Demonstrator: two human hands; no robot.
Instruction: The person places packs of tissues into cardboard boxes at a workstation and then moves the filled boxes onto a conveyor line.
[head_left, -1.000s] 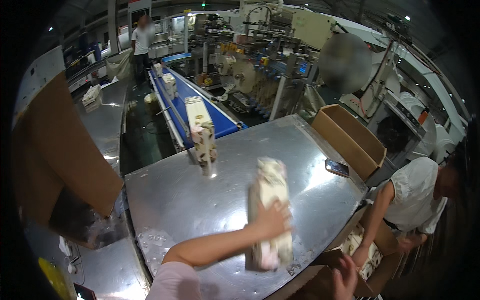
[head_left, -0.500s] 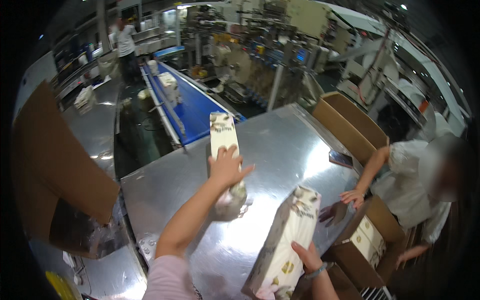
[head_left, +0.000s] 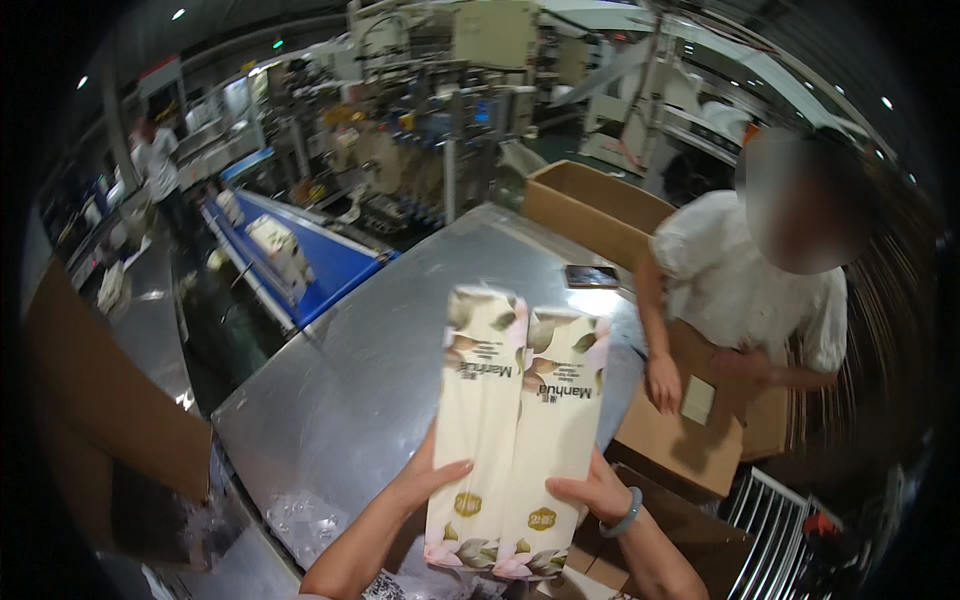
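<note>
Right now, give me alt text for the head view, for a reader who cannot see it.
Two hands, the left hand and right hand, hold two tall cream floral packs side by side, the left pack and right pack, above a steel table. To the right a co-worker in white leans over a cardboard box; a blue conveyor runs behind.

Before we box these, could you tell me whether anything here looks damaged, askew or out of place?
Nothing stands out. The two cream packs sit side by side, ends level, held by the left hand and right hand. A phone lies flat on the steel table.
</note>
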